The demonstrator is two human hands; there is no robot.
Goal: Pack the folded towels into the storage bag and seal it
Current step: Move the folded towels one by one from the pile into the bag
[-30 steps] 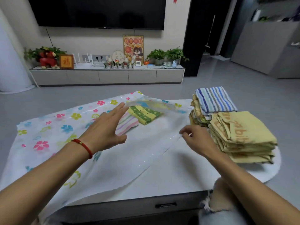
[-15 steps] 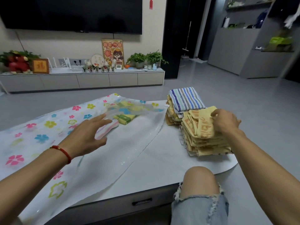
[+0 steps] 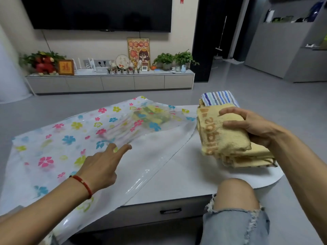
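The right hand (image 3: 254, 128) grips the top yellow towel (image 3: 224, 131) of the stack (image 3: 247, 156), fingers curled over its far folded edge and thumb underneath, the near end lifted a little off the pile. A striped towel (image 3: 219, 98) lies just beyond that hand, on the far part of the same stack.

The left hand (image 3: 100, 167) is open, fingers straight and spread, their tips resting on the upper sheet of the bag (image 3: 53, 142), right at the edge of its mouth. The bag lies flat on the desk (image 3: 185, 174), stretching away from the left hand toward the far left. Its open mouth runs as a long slanted line from close to the person's left side up toward the stack, so the opening faces the right hand. Two or so towels (image 3: 152, 115) already sit inside, seen blurred through the flowered plastic, beyond the left fingers.

The towel in hand lies to the right of the mouth, with bare desk and the bag's clear lower flap between them. It probably has to travel leftward and slightly away, sliding in across the mouth line, beside the towels already packed. The left hand is the nearer one to the opening and seems placed to lift the upper sheet for it. Most of the stack is unpacked, and the sealing is not yet begun.
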